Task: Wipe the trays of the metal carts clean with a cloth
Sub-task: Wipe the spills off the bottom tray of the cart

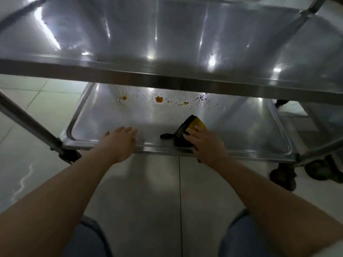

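Steel lower tray [241, 130] was the one in hand, near half looking clean, far strip dirty: orange spots [159, 99] and a patch of dark droplets [201, 99] sat along the back edge, partly tucked under the upper tray [167, 39]. Right hand [206, 143] lay flat on the cloth [187, 132], fingers straight, pressing it to the tray near the front lip; the cloth was dark with a yellow side. Left hand [120, 141] was released, palm and fingers resting on the front rim, gripping nothing.

My read on the step: push the cloth straight out to the far strip, keep the palm flat for even pressure, then drag the mess back toward the front rather than smearing it sideways. Spots looked dried, so several passes seemed likely. Left hand should brace the rim since the cart sat on casters [284, 178] and could roll.

In the way: upper tray's front edge hung low over the reach and hid part of the back. Frame post [31, 125] ran at left. Floor [24, 179] there showed a wet streak.
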`<action>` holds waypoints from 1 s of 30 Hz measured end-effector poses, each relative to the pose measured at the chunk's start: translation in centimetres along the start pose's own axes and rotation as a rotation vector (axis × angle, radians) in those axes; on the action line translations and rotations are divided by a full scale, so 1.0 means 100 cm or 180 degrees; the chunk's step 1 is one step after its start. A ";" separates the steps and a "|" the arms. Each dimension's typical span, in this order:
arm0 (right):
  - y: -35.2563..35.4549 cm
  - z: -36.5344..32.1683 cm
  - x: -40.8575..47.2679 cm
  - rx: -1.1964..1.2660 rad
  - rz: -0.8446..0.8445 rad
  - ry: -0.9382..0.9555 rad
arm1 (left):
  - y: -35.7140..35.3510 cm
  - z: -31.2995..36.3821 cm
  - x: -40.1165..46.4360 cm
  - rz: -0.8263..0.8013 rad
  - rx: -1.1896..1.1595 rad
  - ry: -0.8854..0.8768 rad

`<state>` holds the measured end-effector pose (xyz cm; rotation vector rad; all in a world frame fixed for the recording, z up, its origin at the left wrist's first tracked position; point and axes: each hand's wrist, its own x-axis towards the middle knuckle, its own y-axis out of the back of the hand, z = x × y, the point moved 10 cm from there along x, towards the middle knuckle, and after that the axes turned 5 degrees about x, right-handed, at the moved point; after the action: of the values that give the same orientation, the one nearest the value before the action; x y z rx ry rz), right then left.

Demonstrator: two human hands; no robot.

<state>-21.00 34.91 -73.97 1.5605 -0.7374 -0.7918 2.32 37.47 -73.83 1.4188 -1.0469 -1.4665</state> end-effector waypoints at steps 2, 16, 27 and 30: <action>-0.027 0.026 0.000 0.0228 -0.0088 -0.0431 | -0.019 0.009 0.015 -0.0169 0.0020 0.0048; -0.038 0.118 -0.031 0.0422 -0.0059 -0.2072 | -0.081 0.024 0.016 -0.0495 0.0068 -0.0003; -0.056 0.006 0.023 0.0615 -0.0600 -0.0959 | -0.090 -0.051 0.009 -0.0499 0.0019 0.0478; -0.066 0.021 0.013 0.0657 -0.1288 -0.0993 | -0.087 -0.049 0.012 -0.0594 -0.0082 0.0366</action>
<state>-21.82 33.46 -80.86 1.8248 -0.7537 -1.3133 7.13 38.96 -82.53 1.5972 -0.8402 -1.5041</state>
